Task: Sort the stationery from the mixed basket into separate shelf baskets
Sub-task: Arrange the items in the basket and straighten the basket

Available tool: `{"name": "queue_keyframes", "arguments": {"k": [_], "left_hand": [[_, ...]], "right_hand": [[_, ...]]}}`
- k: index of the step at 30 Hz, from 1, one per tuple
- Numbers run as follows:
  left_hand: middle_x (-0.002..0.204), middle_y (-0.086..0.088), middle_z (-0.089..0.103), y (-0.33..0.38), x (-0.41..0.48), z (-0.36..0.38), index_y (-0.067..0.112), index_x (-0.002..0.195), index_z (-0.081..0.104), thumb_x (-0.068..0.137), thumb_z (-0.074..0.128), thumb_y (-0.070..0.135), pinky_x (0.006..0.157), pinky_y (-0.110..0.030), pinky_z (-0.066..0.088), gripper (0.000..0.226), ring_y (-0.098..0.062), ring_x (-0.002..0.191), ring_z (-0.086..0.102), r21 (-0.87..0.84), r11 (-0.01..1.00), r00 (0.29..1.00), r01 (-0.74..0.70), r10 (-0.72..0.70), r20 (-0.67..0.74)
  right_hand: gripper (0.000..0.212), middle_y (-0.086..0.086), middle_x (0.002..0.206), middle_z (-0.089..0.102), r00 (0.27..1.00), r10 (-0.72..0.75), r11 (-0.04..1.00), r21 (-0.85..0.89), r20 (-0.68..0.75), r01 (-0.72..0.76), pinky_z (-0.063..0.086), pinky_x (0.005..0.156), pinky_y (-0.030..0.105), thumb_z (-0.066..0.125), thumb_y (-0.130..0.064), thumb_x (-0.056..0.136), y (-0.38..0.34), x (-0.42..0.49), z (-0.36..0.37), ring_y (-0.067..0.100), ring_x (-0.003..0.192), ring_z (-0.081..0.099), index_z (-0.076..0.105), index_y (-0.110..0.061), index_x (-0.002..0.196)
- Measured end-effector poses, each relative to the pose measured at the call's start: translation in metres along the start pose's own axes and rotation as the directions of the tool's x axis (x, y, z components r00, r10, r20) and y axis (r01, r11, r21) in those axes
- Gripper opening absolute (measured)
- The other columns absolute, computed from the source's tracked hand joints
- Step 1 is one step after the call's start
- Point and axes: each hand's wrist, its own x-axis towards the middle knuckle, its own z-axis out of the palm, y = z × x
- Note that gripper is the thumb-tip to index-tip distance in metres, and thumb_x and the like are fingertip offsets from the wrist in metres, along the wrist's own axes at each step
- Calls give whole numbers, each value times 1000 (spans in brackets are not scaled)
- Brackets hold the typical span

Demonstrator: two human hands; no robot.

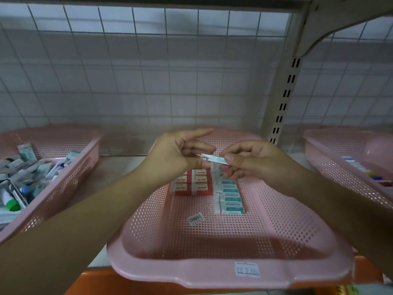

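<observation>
Item: thin white-teal packet (213,159), frame ctr. L hand (177,155) & R hand (255,161) both pinch it, L index straight. Risk: slips, lands among red card boxes (201,185), wrong row.

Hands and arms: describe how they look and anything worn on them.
The left hand and right hand are bare: no gloves, rings, watch or bracelet show. The left forearm and right forearm are uncovered to the frame edge, no sleeve in view.
</observation>
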Motion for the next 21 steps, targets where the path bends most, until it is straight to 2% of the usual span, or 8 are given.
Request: {"name": "queue_keyframes", "arguments": {"k": [2, 4, 8, 10, 11, 14, 18, 21], "left_hand": [[103, 10, 67, -1, 2, 0, 30, 114, 57, 67, 73, -9, 83, -19, 53, 63, -3, 97, 65, 63, 998, 1000, 4, -5, 25], [108, 5, 67, -1, 3, 0, 21, 114, 62, 68, 75, -5, 86, -22, 53, 55, -6, 98, 65, 124, 992, 999, 21, -24, 24], [91, -2, 72, -1, 3, 2, 24, 91, 69, 69, 75, 0, 78, -25, 56, 33, -16, 82, 67, 267, 964, 999, -17, 3, 53], [87, 2, 71, -3, 3, 1, 28, 86, 68, 70, 76, 3, 77, -25, 55, 31, -13, 80, 66, 315, 948, 998, -35, 20, 53], [87, 5, 71, -3, 4, 1, 28, 86, 69, 70, 76, 4, 76, -26, 55, 30, -11, 79, 66, 335, 941, 998, -38, 21, 53], [87, 11, 69, -4, 3, 2, 20, 99, 71, 71, 77, 9, 78, -24, 55, 31, -5, 78, 64, 445, 895, 995, -35, -12, 104], [82, 11, 66, -4, 2, 5, 18, 106, 70, 74, 75, 10, 75, -19, 49, 34, -6, 78, 62, 638, 768, 957, -47, -148, 249], [96, 5, 69, -8, 2, 5, 19, 112, 68, 78, 70, 10, 74, -16, 45, 35, -7, 86, 60, 766, 634, 919, -108, -230, 320]], "right_hand": [[15, 2, 71, 71, 995, -66, 998, -7, -75, 66, 57, 65, 20, 64, 1, 78, 1, 1, -2, 12, 64, 68, 63, -10, 88], [22, 1, 72, 71, 986, -108, 994, -21, -125, 106, 58, 64, 21, 65, 7, 76, 1, 1, -2, 12, 63, 69, 63, -12, 86], [32, 1, 88, 69, 984, -138, 984, -126, -117, 123, 57, 68, 21, 69, 4, 75, 3, -2, -2, 12, 74, 71, 62, -20, 94], [31, -5, 91, 69, 986, -141, 954, -280, -94, 109, 57, 73, 22, 72, -6, 76, 3, -3, -2, 10, 83, 69, 62, -26, 97], [28, -9, 92, 68, 985, -158, 902, -417, -74, 113, 56, 74, 21, 74, -13, 76, 4, -3, -2, 8, 85, 68, 63, -26, 98], [24, -22, 85, 58, 970, -242, 625, -765, -3, 153, 48, 71, 16, 71, -27, 79, 3, -2, -1, -1, 83, 57, 67, -23, 102], [20, -23, 73, 52, 987, -79, 481, -863, 137, 158, 49, 69, 22, 67, -31, 80, 5, -4, 1, -4, 70, 52, 67, -21, 98], [19, -16, 80, 55, 981, 41, 449, -881, 190, 152, 46, 68, 22, 67, -29, 80, 8, -7, 2, 3, 74, 54, 67, -19, 96]]}}
